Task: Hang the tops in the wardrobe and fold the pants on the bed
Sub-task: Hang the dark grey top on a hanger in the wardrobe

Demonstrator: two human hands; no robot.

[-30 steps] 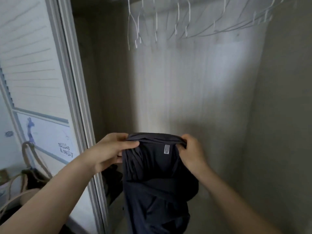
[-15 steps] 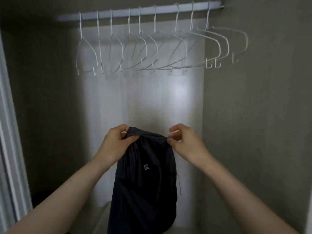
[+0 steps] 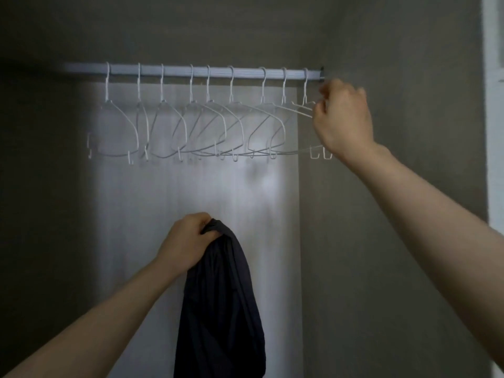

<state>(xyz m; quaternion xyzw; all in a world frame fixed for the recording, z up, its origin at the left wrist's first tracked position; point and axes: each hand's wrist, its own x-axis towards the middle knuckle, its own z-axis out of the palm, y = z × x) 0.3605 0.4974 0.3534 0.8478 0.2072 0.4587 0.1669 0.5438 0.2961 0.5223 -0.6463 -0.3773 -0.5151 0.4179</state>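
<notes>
Hanging top: dark top [image 3: 221,304] bunched, dangling low inside wardrobe (below rail)
Left hand: left hand [image 3: 185,241] clutches its upper edge
Right hand: right hand [image 3: 342,118] curled on rightmost white hanger [image 3: 302,107]
Rail: rail [image 3: 191,70] carries row of empty hangers

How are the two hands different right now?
The left hand is low, gripping the dark top, bunched at its upper edge; the right hand is raised by the rail, fingers curled on the end hanger. Both hold something, with bare forearms.
</notes>
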